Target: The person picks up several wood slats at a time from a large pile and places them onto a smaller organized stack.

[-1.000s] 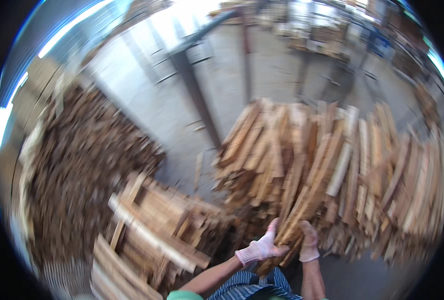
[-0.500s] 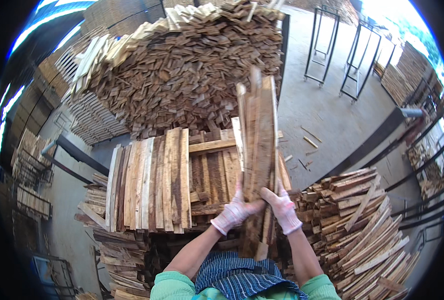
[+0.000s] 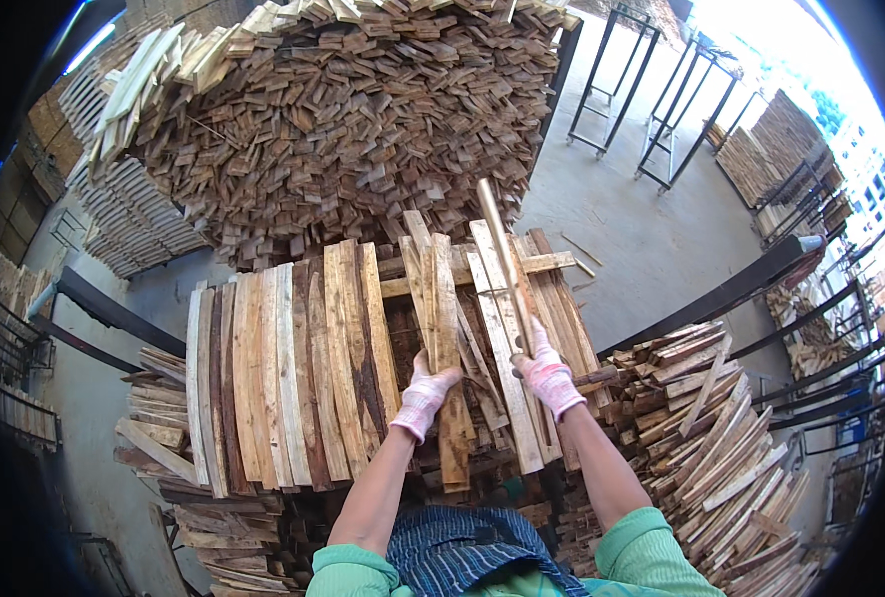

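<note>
My left hand (image 3: 428, 398), in a pale pink-and-white work glove, is closed round a wooden slat (image 3: 446, 313) that stretches away from me; a second slat leans close beside it. On the right, my gloved right hand (image 3: 550, 380) grips a narrow wooden strip (image 3: 502, 254) whose far end is raised. Below that strip lie pale slats (image 3: 494, 328). To the left of my hands, a row of slats (image 3: 288, 368) lies side by side on the pile. Between my hands, loose pieces lie at odd angles in a gap of the row.
A crosswise slat (image 3: 547, 263) runs under the far ends. Stacks of sticks stand at right (image 3: 726, 448) and left (image 3: 228, 527). Beyond rises a large heap of wood pieces (image 3: 363, 139). Dark metal bars (image 3: 721, 294) flank the work spot; wheeled frames (image 3: 612, 85) stand far right.
The upright bundle that both hands held together has come down and been split. My hands have moved apart, each with wood, and slats now lie on the right of the pile.
</note>
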The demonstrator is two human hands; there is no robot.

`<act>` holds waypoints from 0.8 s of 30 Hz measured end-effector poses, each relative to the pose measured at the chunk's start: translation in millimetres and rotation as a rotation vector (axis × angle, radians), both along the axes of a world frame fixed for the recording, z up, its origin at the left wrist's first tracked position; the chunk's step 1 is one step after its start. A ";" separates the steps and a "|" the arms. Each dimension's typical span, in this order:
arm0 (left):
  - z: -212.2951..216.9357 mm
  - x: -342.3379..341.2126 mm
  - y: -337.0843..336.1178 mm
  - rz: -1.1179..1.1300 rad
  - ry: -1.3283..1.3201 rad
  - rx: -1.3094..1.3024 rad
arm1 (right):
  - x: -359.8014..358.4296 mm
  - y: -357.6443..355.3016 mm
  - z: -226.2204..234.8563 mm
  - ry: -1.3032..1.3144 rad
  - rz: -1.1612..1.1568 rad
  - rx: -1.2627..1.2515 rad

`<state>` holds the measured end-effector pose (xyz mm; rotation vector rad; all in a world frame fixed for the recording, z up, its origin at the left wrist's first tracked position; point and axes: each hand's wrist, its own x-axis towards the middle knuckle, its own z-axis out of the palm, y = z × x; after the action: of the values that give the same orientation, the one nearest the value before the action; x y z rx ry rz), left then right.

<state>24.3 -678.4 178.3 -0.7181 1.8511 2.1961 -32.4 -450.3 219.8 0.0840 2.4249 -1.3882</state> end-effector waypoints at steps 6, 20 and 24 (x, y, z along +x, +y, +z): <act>0.8 16.6 -39.8 0.002 -0.002 0.382 | 35.2 -11.6 4.5 0.256 -0.023 0.308; 36.8 19.5 14.8 -0.022 0.178 -0.341 | 31.8 2.6 -4.1 0.307 -0.009 0.373; 114.6 59.8 -44.5 0.079 0.191 -0.203 | -3.7 -74.5 45.5 0.057 -0.004 0.149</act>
<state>84.2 -722.9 292.9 -0.6456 2.1997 2.2151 -36.1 -524.8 265.4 0.0861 2.5745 -1.2252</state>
